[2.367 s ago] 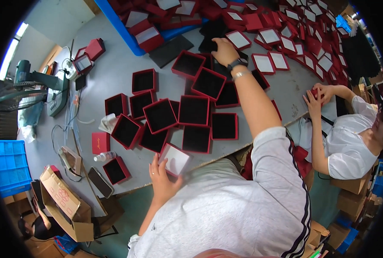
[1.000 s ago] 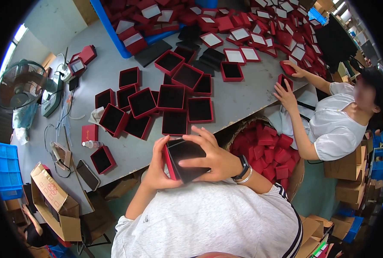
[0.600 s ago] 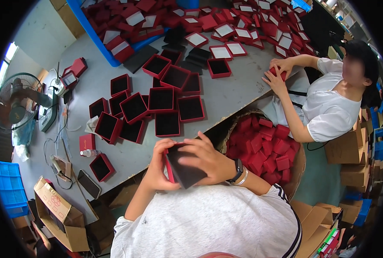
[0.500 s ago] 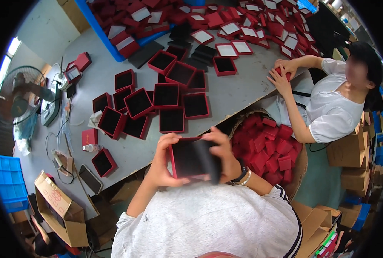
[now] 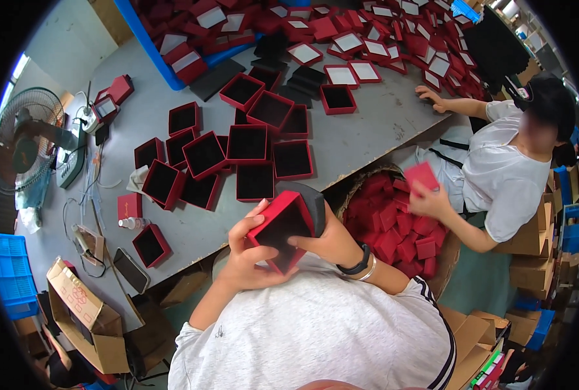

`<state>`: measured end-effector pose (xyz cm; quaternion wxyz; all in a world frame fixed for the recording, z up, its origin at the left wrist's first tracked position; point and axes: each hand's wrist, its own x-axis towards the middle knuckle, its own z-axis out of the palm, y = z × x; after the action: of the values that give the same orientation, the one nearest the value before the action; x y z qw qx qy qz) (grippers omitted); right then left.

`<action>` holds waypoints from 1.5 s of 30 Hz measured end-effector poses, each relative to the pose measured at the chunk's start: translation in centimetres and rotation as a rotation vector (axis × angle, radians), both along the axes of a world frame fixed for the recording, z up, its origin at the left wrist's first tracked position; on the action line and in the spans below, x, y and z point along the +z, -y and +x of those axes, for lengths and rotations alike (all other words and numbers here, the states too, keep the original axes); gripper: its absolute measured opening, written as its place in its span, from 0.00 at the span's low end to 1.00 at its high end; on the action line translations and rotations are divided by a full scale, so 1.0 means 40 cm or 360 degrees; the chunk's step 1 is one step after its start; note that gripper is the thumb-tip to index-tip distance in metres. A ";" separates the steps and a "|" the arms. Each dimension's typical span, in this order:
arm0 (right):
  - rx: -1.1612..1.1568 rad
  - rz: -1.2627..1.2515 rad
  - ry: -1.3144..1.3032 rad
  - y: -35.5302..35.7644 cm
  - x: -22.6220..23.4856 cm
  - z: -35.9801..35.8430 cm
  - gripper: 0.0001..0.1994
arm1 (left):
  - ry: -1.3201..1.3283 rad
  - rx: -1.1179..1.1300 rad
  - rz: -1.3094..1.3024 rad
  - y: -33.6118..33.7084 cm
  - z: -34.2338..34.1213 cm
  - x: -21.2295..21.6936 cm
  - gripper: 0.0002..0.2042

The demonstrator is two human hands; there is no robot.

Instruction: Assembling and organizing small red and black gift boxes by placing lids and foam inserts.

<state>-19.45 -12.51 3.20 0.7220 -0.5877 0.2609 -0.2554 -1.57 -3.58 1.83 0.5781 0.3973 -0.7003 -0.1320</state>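
Close to my chest, my left hand (image 5: 250, 253) grips a small red box (image 5: 274, 211) with a dark inside, tilted on its edge. My right hand (image 5: 333, 242) is closed around a black foam pad (image 5: 313, 203) against the box's far right side, its thumb reaching into the box opening. The right fingers behind the pad are hidden. Ahead on the grey table (image 5: 361, 146) lies a loose pile of open red boxes with black insides, among them one box (image 5: 255, 182) nearest my hands.
A co-worker (image 5: 504, 156) at the right holds a red box (image 5: 422, 175) above a round bin (image 5: 455, 260) of red boxes. A blue crate (image 5: 172, 75) and heaped red lids (image 5: 374, 49) fill the back. A fan (image 5: 32, 143) and phone (image 5: 132, 270) are at left.
The box in my hands has turned from flat to tilted, and the black pad has moved to its far side. The co-worker's hand has carried a red box off the table toward the bin.
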 end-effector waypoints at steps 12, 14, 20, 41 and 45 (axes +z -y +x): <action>-0.0373 -0.0126 0.0016 0.025 -0.078 0.027 0.39 | -0.1118 0.0163 0.1253 0.020 -0.020 -0.038 0.37; -0.0331 -0.0058 0.0041 0.031 -0.075 0.027 0.40 | -0.1091 0.0206 0.1253 0.023 -0.015 -0.034 0.37; -0.0250 -0.0031 -0.0037 0.045 -0.087 0.028 0.40 | -0.0714 0.0413 0.1235 0.024 -0.006 -0.035 0.37; -0.0359 -0.0540 -0.0361 0.031 -0.056 0.048 0.36 | -0.0569 0.0613 0.1026 0.063 -0.004 -0.051 0.30; -0.0556 -0.0289 -0.0195 0.060 -0.079 0.048 0.32 | -0.0853 0.0207 0.1331 0.082 -0.003 -0.008 0.46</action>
<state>-17.55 -14.90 0.04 0.5935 -0.6107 0.3782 -0.3629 -1.71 -6.84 1.50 0.5361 0.5900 -0.3880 -0.4625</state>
